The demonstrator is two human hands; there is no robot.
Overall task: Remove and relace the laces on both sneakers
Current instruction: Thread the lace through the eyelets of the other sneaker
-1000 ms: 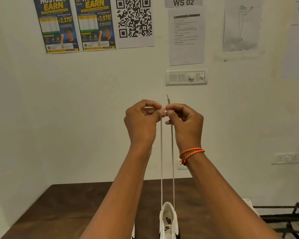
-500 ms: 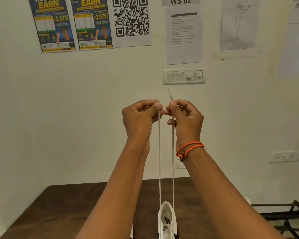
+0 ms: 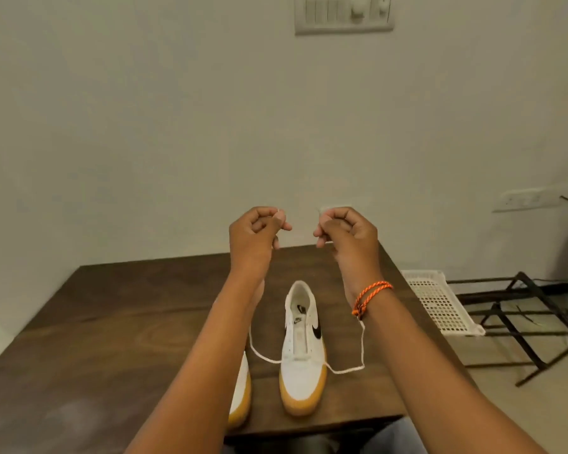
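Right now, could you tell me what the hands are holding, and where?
Each hand, left hand and right hand, pinches one end of the white lace threaded through the sneaker.

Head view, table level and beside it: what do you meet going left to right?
Partly hidden sneaker → lace-threaded sneaker → white lace loop → white perforated basket → black metal rack.
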